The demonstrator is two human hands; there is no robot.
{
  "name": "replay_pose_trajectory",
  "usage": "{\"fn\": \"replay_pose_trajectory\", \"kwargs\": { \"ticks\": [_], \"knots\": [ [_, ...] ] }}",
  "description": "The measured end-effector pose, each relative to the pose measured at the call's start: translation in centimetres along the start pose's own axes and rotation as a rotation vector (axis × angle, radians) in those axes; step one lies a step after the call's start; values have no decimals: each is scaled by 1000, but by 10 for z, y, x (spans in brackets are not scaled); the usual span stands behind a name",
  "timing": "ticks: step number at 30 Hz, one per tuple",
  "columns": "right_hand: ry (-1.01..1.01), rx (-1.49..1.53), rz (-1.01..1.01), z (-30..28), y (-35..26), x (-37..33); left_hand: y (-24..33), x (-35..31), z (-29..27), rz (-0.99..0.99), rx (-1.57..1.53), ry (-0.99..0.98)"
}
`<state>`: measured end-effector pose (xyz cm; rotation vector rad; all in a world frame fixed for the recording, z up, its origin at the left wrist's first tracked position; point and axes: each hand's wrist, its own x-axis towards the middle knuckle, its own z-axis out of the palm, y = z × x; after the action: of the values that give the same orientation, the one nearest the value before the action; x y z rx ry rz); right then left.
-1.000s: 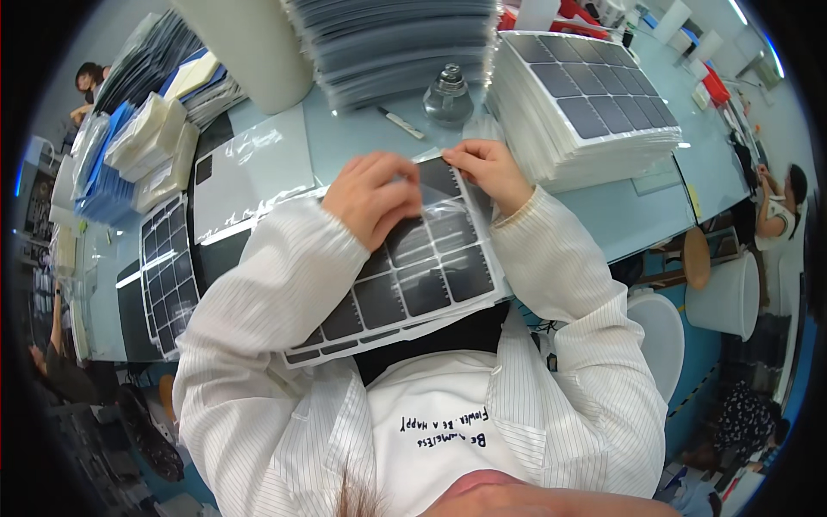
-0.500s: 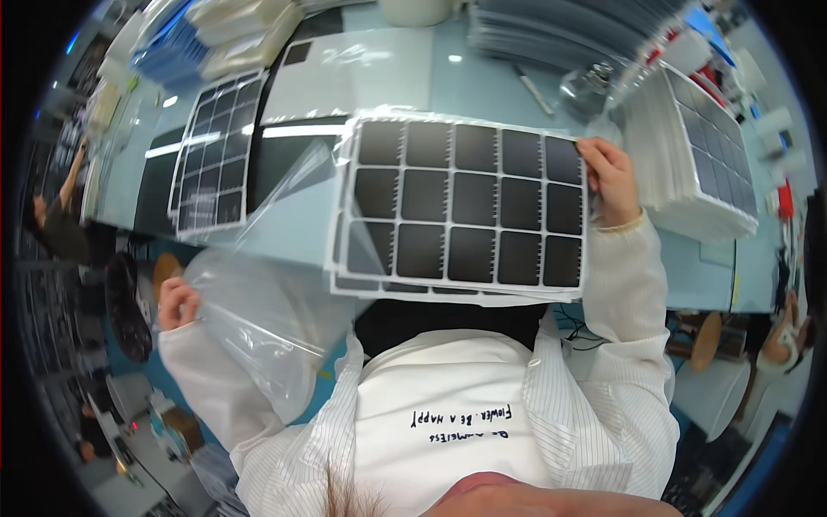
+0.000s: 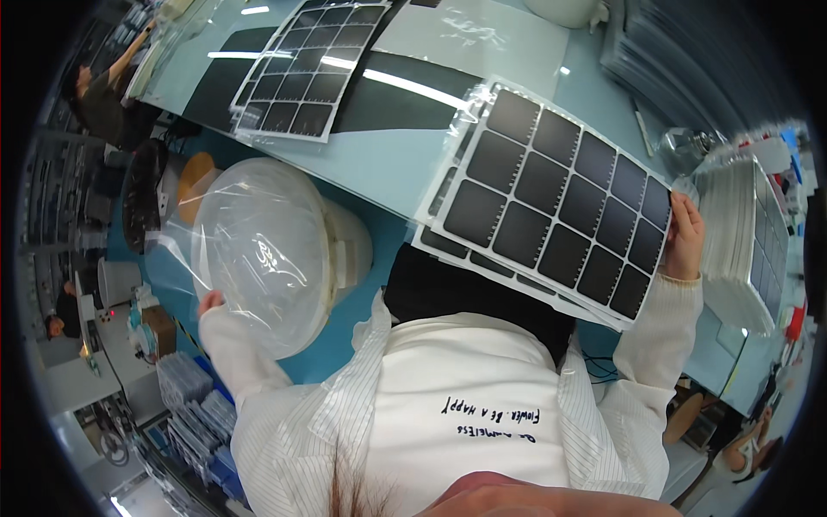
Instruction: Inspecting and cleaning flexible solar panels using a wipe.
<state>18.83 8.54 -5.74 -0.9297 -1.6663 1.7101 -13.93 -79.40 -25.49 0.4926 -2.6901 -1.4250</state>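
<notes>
clear plastic film, thin and glossy, is seen billowed into a rounded balloon shape as a bag (image 3: 263,254) held out over the floor at the person's left; the left hand (image 3: 209,303) is closed on its lower edge, though the fingers are mostly hidden behind the film. a white sheet carrying a grid of matt black squares, the panel sheet (image 3: 556,202), is held tilted above the lap, its upper part over the edge of the pale blue worktop (image 3: 379,168); the right hand (image 3: 685,237) is pinched shut on its right edge, thumb on the front face. a second like sheet appears to lie directly under it, offset at the lower edge, and crinkled film clings along its left edge. the sheet is judged to be fully outside the bag, so bag and sheet are well apart and handled separately at this stage. on the worktop a further gridded sheet (image 3: 301,73) lies flat inside film, beside a dark mat (image 3: 405,90). a tall stack of white-edged sheets (image 3: 741,250) stands just beside the right hand; it is judged that much of the pile remains to be dealt with
</notes>
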Motion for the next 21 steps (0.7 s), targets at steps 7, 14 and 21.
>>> {"fn": "replay_pose_trajectory", "kwargs": {
  "ticks": [7, 14, 21],
  "knots": [
    [-22, 46, 11, -4, 5, 3, 66, -15, 105, 30, 333, -185],
    [17, -62, -22, -2, -1, -5, 181, -82, 167, -497, 407, -511],
    [-40, -112, 6, -6, -20, -13, 345, -113, 178, 115, 173, -844]
  ]
}}
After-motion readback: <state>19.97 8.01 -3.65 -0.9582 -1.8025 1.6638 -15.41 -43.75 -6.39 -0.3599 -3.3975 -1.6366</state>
